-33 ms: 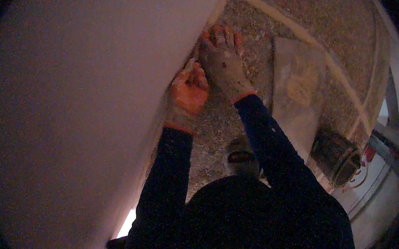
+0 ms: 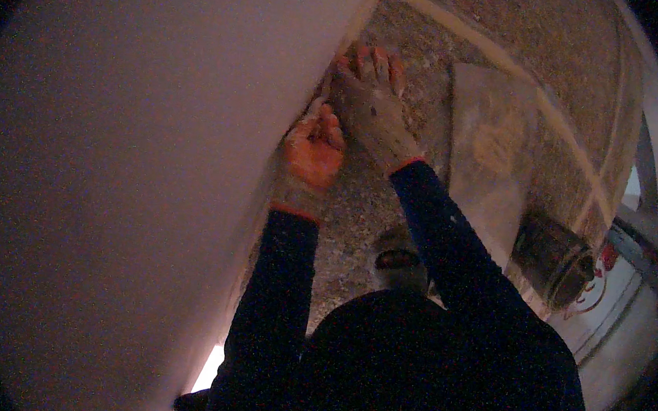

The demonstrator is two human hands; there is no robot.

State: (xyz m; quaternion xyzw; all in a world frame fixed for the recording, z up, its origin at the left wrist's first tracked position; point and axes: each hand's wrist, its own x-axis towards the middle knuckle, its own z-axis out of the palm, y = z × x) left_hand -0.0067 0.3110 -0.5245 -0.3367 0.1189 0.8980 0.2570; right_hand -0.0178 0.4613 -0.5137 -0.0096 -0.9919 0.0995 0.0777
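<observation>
Both hands wear stained work gloves, orange on the palm and greyish on the back. Low against the pale wall (image 2: 154, 151), my left hand (image 2: 314, 153) is turned palm up with its fingers curled. A small pale piece (image 2: 317, 104) shows at its fingertips; its kind is too dark to tell, and whether it is gripped is unclear. Just beyond, my right hand (image 2: 373, 104) reaches to the wall's foot, back up, fingers stretched and somewhat apart. Its thumb side lies close to the wall and is partly hidden. Gritty, speckled floor (image 2: 353, 200) lies under both hands.
A flat, dusty board (image 2: 491, 141) lies right of my right forearm. Beside it stands a dark bucket (image 2: 555, 260), with a whitish container (image 2: 609, 308) farther right. A pale band (image 2: 469, 34) crosses the floor. My shoe (image 2: 398, 262) is below; bright light (image 2: 209, 371) shows at lower left.
My right hand has shifted very slightly to the right, its fingers a little more spread. The left hand stays almost where it was.
</observation>
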